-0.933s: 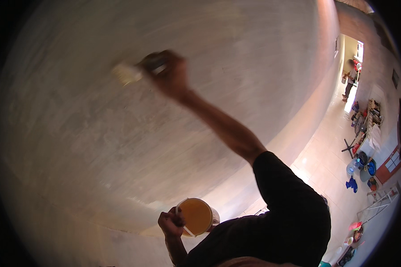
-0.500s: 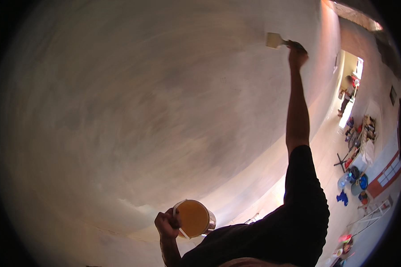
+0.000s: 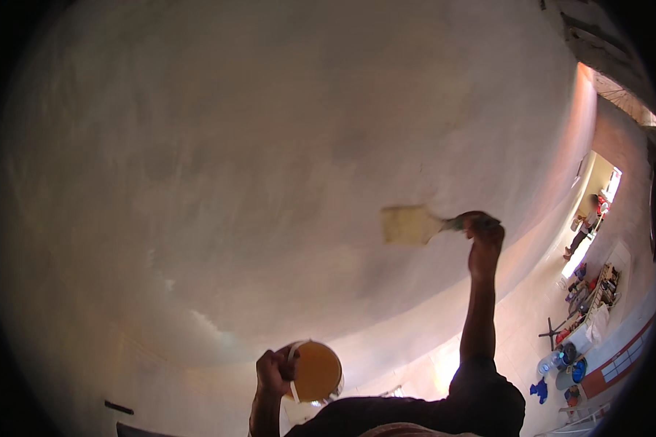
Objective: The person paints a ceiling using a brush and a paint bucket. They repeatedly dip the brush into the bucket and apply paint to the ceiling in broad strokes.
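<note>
My right hand (image 3: 485, 227) is closed round the dark handle of a wide paintbrush (image 3: 408, 225). Its pale, broad bristle head points left, in front of the large plastered wall (image 3: 270, 182); whether the bristles touch the wall I cannot tell. Low in the view, my left hand (image 3: 274, 371) grips the white handle of a bucket (image 3: 318, 371). An orange-yellow liquid shows through the bucket's round mouth, which is tipped toward me. The wall carries uneven, streaky grey and beige patches.
At the right, another person (image 3: 583, 231) stands by a bright doorway. Below lie a cluttered rack (image 3: 601, 291), a star-shaped chair base (image 3: 552, 332), blue containers (image 3: 577, 370) and a blue cloth (image 3: 539, 390). A dark slot (image 3: 119, 408) sits at the lower left.
My right hand has come down from high up, bringing the brush lower and leftward. The view has shifted, so the room at the right appears lower. My left hand still holds the bucket.
</note>
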Action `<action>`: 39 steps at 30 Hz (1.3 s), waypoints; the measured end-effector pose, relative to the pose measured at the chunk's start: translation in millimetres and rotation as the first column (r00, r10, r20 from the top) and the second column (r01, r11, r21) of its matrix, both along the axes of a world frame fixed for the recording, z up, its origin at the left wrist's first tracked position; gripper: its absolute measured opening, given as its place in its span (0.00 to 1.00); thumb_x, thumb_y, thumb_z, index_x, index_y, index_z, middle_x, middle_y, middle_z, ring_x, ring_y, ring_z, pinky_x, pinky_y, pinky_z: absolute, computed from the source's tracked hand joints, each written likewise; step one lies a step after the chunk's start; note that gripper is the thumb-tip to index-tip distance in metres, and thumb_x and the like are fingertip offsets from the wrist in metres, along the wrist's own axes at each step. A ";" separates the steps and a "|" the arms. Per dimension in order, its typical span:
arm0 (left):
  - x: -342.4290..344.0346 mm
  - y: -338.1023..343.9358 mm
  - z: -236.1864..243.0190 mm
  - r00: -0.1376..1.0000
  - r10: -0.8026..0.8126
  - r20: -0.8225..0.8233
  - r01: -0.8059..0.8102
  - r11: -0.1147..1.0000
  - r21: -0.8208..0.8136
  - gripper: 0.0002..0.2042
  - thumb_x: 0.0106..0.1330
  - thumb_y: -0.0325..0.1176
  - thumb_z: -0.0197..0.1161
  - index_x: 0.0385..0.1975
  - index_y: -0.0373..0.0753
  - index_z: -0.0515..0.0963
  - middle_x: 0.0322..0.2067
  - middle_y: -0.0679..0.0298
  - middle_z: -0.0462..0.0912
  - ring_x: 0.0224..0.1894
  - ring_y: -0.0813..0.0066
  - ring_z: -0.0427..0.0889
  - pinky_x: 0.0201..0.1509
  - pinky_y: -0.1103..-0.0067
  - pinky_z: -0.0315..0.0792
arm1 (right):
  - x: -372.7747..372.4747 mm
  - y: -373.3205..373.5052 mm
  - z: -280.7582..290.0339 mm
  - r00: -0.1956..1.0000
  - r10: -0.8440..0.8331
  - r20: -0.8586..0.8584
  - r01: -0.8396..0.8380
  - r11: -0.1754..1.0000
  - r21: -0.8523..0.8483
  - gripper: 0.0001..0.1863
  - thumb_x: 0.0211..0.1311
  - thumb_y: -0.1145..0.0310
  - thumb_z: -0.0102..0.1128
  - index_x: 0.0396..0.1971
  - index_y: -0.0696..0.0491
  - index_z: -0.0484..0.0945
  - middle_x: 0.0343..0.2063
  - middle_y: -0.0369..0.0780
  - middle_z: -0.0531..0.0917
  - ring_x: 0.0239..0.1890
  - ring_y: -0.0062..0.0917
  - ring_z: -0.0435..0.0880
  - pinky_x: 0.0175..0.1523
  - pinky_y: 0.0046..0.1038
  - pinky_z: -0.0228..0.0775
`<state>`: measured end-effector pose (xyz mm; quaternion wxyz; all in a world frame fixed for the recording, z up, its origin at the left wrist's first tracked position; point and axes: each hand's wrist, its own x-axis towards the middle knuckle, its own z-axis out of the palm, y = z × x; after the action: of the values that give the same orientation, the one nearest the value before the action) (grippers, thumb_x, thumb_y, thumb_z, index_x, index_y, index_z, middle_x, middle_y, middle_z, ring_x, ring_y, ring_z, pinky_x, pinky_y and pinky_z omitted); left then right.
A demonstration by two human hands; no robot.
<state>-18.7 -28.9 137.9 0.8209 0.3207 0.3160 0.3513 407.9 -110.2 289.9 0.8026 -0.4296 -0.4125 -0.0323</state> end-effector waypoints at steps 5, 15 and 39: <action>-1.6 11.3 -36.4 0.996 0.076 0.041 -0.074 0.997 -0.036 0.29 0.60 0.44 0.39 0.51 0.26 0.71 0.23 0.66 0.75 0.14 0.83 0.59 0.18 0.84 0.55 | -81.7 21.0 -54.2 0.874 0.483 -0.059 -0.470 0.807 -0.358 0.04 0.51 0.78 0.64 0.28 0.60 0.83 0.23 0.36 0.84 0.29 0.18 0.80 0.39 0.23 0.70; 3.3 -1.5 -10.9 0.998 -0.045 0.049 0.044 0.999 0.026 0.17 0.58 0.39 0.44 0.37 0.33 0.74 0.16 0.75 0.60 0.15 0.87 0.54 0.18 0.86 0.49 | -164.2 39.8 -123.6 0.787 0.589 0.183 -0.292 0.617 -0.731 0.03 0.50 0.73 0.68 0.25 0.54 0.84 0.25 0.35 0.86 0.27 0.18 0.81 0.32 0.23 0.70; 3.2 10.2 -17.0 0.988 -0.133 0.078 0.138 0.988 -0.068 0.20 0.56 0.38 0.43 0.41 0.30 0.72 0.18 0.73 0.60 0.16 0.87 0.53 0.19 0.86 0.50 | -216.4 60.7 -209.9 0.432 0.713 0.553 0.043 0.596 -0.802 0.13 0.44 0.64 0.72 0.32 0.51 0.84 0.25 0.39 0.80 0.31 0.32 0.79 0.39 0.33 0.73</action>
<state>-15.5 -18.7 120.9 0.8652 0.2981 0.2757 0.2943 191.5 -49.5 80.1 0.2426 -0.5279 -0.8068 0.1077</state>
